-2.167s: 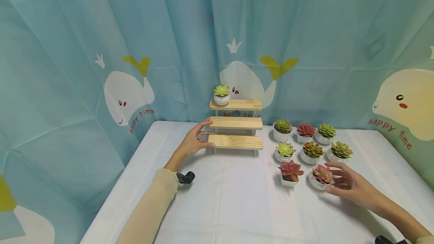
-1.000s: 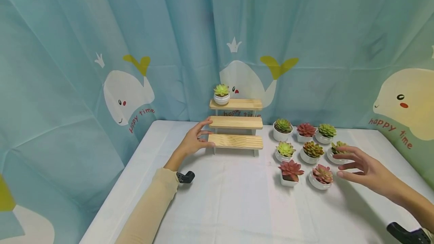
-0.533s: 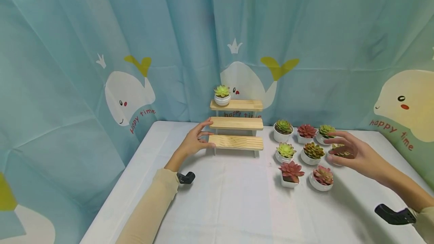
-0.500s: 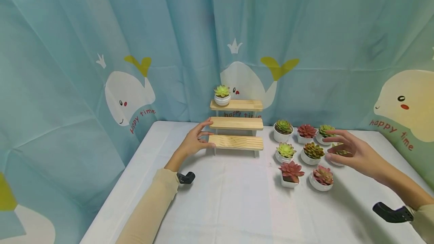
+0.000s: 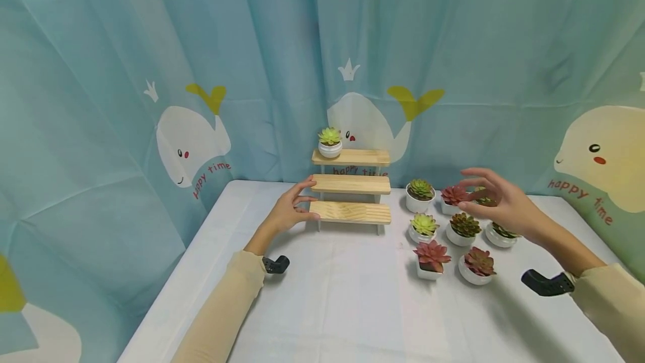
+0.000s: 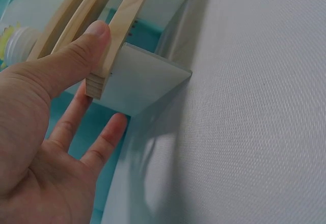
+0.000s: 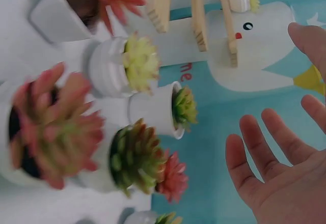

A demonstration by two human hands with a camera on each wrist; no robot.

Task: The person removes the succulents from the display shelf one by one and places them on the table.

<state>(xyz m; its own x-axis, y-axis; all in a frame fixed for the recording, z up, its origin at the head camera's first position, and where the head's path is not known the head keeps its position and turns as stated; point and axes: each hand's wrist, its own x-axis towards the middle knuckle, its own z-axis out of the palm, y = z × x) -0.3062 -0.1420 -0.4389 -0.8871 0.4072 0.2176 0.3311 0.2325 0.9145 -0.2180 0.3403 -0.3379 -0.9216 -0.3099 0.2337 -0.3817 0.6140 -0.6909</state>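
A three-tier wooden shelf (image 5: 351, 184) with pale side supports stands at the back of the table. My left hand (image 5: 288, 210) grips its left end; in the left wrist view the thumb lies over the lowest board (image 6: 119, 28) and a finger touches that board's end. One potted light-green succulent (image 5: 330, 142) sits at the left of the top board. My right hand (image 5: 501, 200) hovers over the back right pots with loosely bent fingers and nothing in them. It partly hides a red succulent (image 5: 452, 195) and a green succulent (image 5: 484, 199).
Several other white-potted succulents stand right of the shelf: a green one (image 5: 420, 192), a yellow-green one (image 5: 424, 224), a brown-green one (image 5: 463, 227), a red one (image 5: 431, 256) and a pinkish one (image 5: 478, 262). A blue whale-print curtain (image 5: 282, 71) hangs behind the white table (image 5: 353, 296).
My right hand has left the pinkish succulent at the front, lifted, and moved back and then left over the rear pots. My left hand stays at the shelf, and the pots stand where they were.
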